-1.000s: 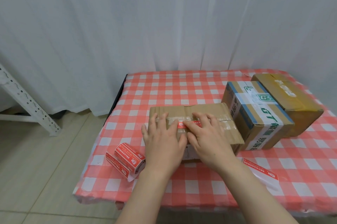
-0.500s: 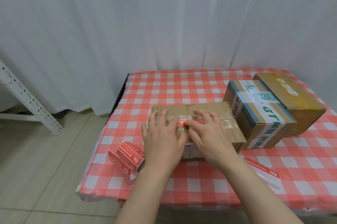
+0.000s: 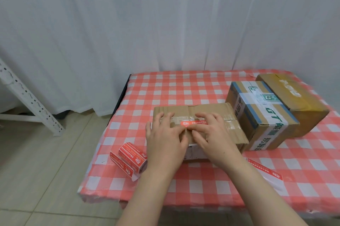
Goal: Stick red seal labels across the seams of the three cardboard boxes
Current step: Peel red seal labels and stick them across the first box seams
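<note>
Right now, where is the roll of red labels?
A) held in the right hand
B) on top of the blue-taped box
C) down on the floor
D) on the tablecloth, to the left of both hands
D: the roll of red labels lies on the checked tablecloth, just left of the left hand, near the table's front edge.

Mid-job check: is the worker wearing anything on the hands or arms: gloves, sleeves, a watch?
Nothing shows. The left hand and right hand are bare: no gloves, no rings that I can make out. The left forearm and right forearm are uncovered down to the picture's edge, with no sleeve, watch or wristband in view.
</note>
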